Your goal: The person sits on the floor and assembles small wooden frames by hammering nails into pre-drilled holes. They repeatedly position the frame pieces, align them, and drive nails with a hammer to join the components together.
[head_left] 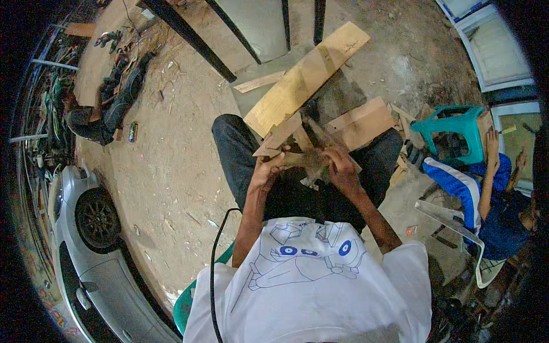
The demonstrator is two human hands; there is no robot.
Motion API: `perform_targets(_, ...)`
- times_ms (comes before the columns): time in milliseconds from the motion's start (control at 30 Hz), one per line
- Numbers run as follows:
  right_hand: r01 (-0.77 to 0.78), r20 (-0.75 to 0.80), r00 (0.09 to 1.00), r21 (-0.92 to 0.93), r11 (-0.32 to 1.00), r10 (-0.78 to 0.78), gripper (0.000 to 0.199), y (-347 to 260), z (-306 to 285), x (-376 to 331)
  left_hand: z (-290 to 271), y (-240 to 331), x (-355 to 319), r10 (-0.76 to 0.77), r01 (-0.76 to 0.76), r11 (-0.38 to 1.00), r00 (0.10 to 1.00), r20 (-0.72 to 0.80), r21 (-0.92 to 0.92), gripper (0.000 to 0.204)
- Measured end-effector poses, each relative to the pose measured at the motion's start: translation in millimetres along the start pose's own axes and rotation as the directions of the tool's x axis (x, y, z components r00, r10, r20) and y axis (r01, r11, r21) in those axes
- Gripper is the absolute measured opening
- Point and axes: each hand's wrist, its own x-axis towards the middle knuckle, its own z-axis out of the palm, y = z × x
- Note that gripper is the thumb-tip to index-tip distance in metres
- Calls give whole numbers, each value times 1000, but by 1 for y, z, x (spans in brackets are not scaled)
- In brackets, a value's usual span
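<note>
My left hand (pixel 269 170) is closed around a short light piece of wood (pixel 295 160) in front of my lap. My right hand (pixel 341 169) has its fingers curled beside a thin wooden strip (pixel 320 132); what it grips is too blurred to make out. Just past my left hand an angled wooden offcut (pixel 280 137) lies over the near end of a long pale plank (pixel 311 77). A wider brown board (pixel 363 123) rests beyond my right hand, by my right knee.
A green plastic stool (pixel 452 134) stands to the right, near a seated person (pixel 497 211). At the far left another person (pixel 97 117) is on the ground, with a silver car (pixel 94 263) nearer me. Dark table legs (pixel 191 40) rise ahead. A black cable (pixel 213 268) runs by my left side.
</note>
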Motion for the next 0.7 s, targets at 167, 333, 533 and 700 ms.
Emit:
perform_targets(167, -16, -117, 993, -222, 975, -10, 34, 10, 18, 0, -10, -10, -4, 43, -38, 992, 998, -42, 122, 64)
perform_targets(333, -162, -44, 986, -507, 847, 162, 54, 8, 17, 21, -30, -22, 1, 62, -1, 947, 982, -180, 322, 48)
perform_targets(533, -216, 217, 927, -360, 908, 306, 59, 22, 11, 56, -22, -22, 2, 167, -68, 946, 940, -297, 318, 39)
perform_targets(700, -186, 247, 925, -370, 910, 289, 57, 41, 23, 58, -12, 1, -3, 273, -109, 911, 882, -384, 397, 31)
